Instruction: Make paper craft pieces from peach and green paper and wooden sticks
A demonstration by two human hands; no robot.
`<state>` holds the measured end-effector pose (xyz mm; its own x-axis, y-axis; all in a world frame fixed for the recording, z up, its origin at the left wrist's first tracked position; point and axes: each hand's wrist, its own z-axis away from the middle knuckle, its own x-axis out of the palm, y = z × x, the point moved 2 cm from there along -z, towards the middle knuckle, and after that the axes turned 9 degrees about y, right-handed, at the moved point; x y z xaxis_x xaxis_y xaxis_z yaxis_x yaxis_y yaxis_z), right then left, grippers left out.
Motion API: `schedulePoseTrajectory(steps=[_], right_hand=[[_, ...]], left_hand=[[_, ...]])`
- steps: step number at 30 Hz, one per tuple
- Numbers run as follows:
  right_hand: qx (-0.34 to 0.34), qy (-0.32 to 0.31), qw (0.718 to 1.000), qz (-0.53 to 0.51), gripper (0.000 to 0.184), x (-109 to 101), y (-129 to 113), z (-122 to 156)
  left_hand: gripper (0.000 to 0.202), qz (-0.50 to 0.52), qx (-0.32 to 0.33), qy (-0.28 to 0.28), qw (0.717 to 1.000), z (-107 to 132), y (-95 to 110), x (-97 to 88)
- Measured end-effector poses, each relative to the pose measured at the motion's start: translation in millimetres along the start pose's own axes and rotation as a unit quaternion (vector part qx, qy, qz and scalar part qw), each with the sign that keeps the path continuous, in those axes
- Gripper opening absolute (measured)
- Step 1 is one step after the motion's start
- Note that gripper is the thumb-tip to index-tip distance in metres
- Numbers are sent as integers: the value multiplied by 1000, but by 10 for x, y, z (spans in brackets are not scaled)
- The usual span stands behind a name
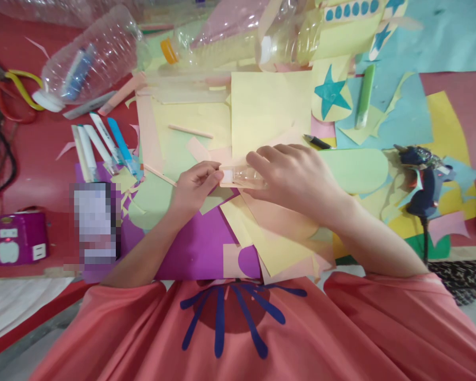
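Note:
A small clear bottle (pixel 244 175) with a white cap lies sideways between my hands, above the paper pieces. My left hand (pixel 196 185) pinches at its capped end, thumb and fingertips together. From the other side my right hand (pixel 291 174) curls over the bottle's body and hides its far end. A pale edge, possibly paper, shows along the bottle; I cannot tell whether it is attached. Beneath are yellow paper sheets (pixel 272 106) and a purple sheet (pixel 194 243). A thin stick (pixel 161 174) lies near my left fingers.
Large plastic bottles (pixel 99 53) lie along the back. Markers (pixel 99 140), scissors (pixel 24 87) and a phone (pixel 95 222) are on the left. At right are a dark blue glue gun (pixel 426 188), a green cutter (pixel 366 98) and a teal paper star (pixel 331 92).

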<state>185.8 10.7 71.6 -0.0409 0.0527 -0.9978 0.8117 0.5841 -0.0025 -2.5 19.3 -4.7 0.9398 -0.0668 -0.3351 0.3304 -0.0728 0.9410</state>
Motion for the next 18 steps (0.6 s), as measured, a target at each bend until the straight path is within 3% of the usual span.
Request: schedulePoseTrajectory(steps=[12, 18], right_hand=[[-9, -8, 1000, -14, 26, -14, -60, -21], [-17, -12, 1000, -10, 24, -28, -83, -15]], left_hand=[[36, 70, -40, -25, 996, -73, -42, -25], [12, 97, -20, -22, 995, -63, -27, -21]])
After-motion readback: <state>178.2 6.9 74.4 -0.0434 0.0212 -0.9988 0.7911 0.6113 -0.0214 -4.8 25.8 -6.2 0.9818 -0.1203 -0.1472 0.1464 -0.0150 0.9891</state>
